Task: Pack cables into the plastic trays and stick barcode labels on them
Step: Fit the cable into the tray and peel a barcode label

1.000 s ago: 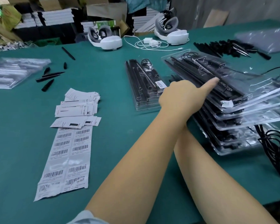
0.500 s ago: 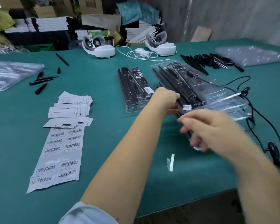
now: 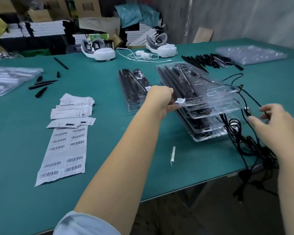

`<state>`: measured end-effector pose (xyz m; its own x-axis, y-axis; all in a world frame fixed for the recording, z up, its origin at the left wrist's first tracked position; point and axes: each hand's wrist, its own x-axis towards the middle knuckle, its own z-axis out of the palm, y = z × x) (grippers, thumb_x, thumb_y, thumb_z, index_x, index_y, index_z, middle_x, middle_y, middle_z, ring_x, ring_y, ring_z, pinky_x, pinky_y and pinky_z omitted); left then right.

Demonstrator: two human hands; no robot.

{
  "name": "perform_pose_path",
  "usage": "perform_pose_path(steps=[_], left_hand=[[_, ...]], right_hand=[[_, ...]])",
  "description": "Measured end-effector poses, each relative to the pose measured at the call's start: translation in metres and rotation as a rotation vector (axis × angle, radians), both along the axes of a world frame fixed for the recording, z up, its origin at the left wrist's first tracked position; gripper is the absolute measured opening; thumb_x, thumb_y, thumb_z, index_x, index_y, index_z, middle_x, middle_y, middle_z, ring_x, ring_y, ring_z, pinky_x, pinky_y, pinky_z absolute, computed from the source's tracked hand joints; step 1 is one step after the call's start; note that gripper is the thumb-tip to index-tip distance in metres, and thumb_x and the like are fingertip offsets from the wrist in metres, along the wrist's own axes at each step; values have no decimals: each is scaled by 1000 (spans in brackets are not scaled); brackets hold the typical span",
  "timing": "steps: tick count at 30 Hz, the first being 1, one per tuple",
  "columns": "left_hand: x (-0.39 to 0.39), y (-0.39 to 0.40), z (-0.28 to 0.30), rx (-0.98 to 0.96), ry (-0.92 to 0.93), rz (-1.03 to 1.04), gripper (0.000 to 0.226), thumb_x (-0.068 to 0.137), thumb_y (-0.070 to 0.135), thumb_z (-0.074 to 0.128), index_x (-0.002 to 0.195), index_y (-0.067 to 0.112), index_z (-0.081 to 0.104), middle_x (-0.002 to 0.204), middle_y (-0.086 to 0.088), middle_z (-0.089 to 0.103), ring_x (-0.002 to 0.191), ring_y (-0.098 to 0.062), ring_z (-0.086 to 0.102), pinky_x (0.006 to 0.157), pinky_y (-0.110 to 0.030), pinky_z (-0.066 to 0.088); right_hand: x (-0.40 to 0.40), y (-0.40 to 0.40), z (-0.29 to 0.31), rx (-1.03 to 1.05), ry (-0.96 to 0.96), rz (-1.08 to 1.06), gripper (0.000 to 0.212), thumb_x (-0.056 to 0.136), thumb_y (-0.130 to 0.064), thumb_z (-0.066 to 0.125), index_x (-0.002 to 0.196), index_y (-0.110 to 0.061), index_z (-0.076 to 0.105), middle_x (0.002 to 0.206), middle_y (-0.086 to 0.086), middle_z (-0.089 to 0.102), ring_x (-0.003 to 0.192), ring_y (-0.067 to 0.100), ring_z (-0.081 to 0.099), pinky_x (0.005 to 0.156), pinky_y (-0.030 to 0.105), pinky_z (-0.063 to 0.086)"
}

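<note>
A fanned stack of clear plastic trays filled with black parts lies right of centre. My left hand grips the near left corner of the top tray, beside its small white barcode label. My right hand hovers blurred at the stack's right side, fingers spread around thin black cables that tangle down over the table edge. I cannot see whether it pinches a strand. A second, flat stack of packed trays lies further left. A sheet of barcode labels lies at the near left.
Paper slips lie above the label sheet, and a small label backing strip near the front edge. Empty clear trays sit at far left and far right. Loose black pens, two white headsets and a white charger cable lie behind.
My right hand has swung from in front of the tray stack out to the right, to the black cables. My left hand stays at the top tray's corner. The view shifted slightly.
</note>
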<state>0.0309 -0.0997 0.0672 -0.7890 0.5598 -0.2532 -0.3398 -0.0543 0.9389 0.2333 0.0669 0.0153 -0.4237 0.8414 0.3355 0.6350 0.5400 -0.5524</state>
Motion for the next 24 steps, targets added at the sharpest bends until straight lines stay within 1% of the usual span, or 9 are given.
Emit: perform_pose_path(steps=[2, 4, 7, 8, 10, 13, 17, 22, 24], left_hand=[[5, -12, 2, 41, -44, -36, 9, 99, 2, 44, 91, 1, 49, 87, -10, 53, 67, -24, 59, 42, -28, 55], [8, -25, 6, 69, -57, -44, 13, 99, 3, 44, 87, 2, 47, 78, -8, 51, 57, -22, 60, 43, -26, 55], [3, -46, 10, 87, -88, -47, 15, 100, 5, 42, 88, 0, 50, 88, -10, 56, 47, -16, 60, 41, -23, 53], [1, -54, 13, 102, -121, -48, 15, 101, 6, 41, 91, 1, 51, 88, -11, 58, 46, -15, 60, 39, -21, 50], [-9, -71, 15, 106, -132, -10, 17, 101, 8, 40, 91, 3, 54, 82, -7, 60, 46, -12, 60, 37, -18, 47], [-26, -101, 15, 81, -72, 112, 21, 99, 10, 44, 80, 9, 55, 72, 1, 57, 44, -7, 55, 38, -16, 45], [-47, -144, 8, 78, -4, 196, 28, 98, 8, 44, 75, 9, 61, 52, 4, 62, 40, -4, 54, 39, -13, 43], [-75, -182, -17, -92, 84, 405, 29, 90, 0, 48, 71, 12, 66, 58, 4, 65, 63, -9, 60, 42, -18, 48], [-86, -187, -31, -156, 74, 436, 28, 86, -3, 48, 69, 9, 67, 72, -2, 66, 76, -14, 59, 41, -18, 48]], right_hand=[[13, 3, 1, 40, -45, 2, 11, 84, -39, 59, 82, -36, 49, 75, -5, 58, 77, 31, 57, 65, 38, 48], [28, 10, 8, 64, -61, 8, 13, 73, -56, 52, 79, -44, 50, 66, -4, 54, 65, 30, 54, 49, 37, 48], [47, 3, 43, -132, 148, 190, 50, 53, -87, 54, 81, -46, 58, 59, -4, 52, 48, 19, 45, 37, 38, 32], [48, -8, 57, -259, 255, 312, 59, 50, -86, 59, 90, -43, 63, 56, -9, 53, 39, 12, 38, 31, 27, 24], [36, -47, 74, -568, 424, 655, 53, 66, -60, 70, 108, -28, 67, 54, -10, 52, 30, 4, 28, 39, 11, 27], [1, -103, 87, -670, 608, 934, 21, 80, -14, 59, 98, -14, 71, 55, -6, 50, 31, 0, 26, 40, 7, 28], [-55, -149, 83, -912, 769, 952, 25, 85, -4, 49, 81, -15, 71, 52, -4, 47, 35, 3, 23, 36, 8, 17], [-131, -163, 74, -1170, 819, 883, 22, 96, -7, 41, 91, -10, 62, 53, -6, 47, 36, 2, 25, 29, 13, 18], [-159, -166, 66, -1151, 795, 781, 22, 97, -6, 40, 90, -11, 60, 51, -6, 47, 35, 2, 25, 29, 14, 18]])
